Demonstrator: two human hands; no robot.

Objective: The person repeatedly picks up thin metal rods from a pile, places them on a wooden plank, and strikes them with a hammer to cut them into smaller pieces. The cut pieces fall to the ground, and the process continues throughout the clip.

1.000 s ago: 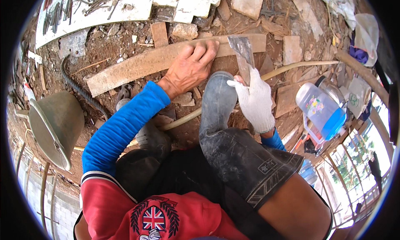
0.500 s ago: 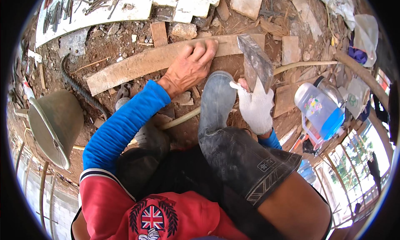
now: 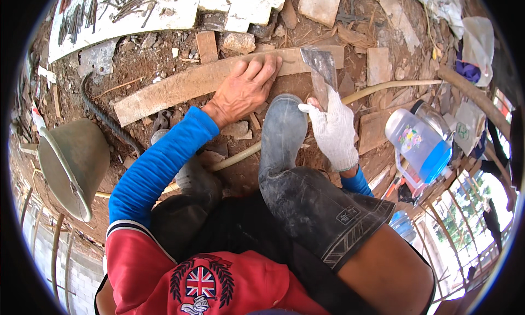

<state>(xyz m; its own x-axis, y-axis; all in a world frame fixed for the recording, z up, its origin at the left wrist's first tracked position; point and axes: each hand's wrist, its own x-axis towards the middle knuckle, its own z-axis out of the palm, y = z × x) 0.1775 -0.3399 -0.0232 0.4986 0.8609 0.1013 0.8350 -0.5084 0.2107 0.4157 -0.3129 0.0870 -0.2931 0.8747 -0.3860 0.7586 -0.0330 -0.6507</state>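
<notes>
My bare left hand (image 3: 243,91) is closed over the near edge of a long wooden board (image 3: 175,89), its fingers curled on top. The board lies across the ground in front of my boots. In a white knitted glove, my right hand (image 3: 332,130) grips a machete (image 3: 321,69) with a broad, dark, worn metal blade. Its wide end rests on or hangs just over the right part of the board; I cannot tell whether they touch. The handle is hidden inside the glove. My grey rubber boot (image 3: 283,129) stands between the two hands, close to the board.
A bucket (image 3: 76,164) lies tilted at the left, near a black ribbed bar (image 3: 101,110). At the right stands a clear plastic jug (image 3: 418,145) with a blue base. Nails (image 3: 128,3) lie on a white sheet at the far left. A bamboo pole (image 3: 383,86) runs behind my right hand.
The machete has swung left and turned, its blade now nearer the middle of the board and seen narrower. My right hand has turned with it; my left hand has barely shifted left.
</notes>
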